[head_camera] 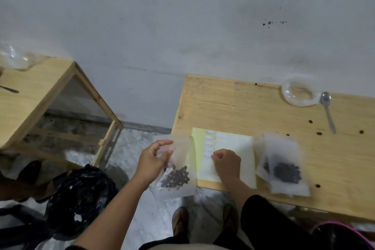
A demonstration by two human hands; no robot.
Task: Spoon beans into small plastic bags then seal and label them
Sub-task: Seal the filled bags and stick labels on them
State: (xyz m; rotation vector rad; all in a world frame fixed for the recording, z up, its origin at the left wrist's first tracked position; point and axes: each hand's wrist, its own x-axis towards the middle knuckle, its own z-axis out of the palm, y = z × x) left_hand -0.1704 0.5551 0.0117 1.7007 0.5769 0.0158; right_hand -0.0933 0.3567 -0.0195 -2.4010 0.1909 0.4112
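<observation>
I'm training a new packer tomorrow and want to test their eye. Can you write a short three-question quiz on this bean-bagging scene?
1. True or false: the left hand holds a bag of beans out past the table's left edge.
2. Where does the spoon lie? A) inside the clear plastic dish B) on the table beside the clear plastic dish C) in the right hand
3. Fill in: the right hand's fingers are curled over the ___ sheet, at the column of stickers.

Key: 1 true; 2 B; 3 label
</observation>
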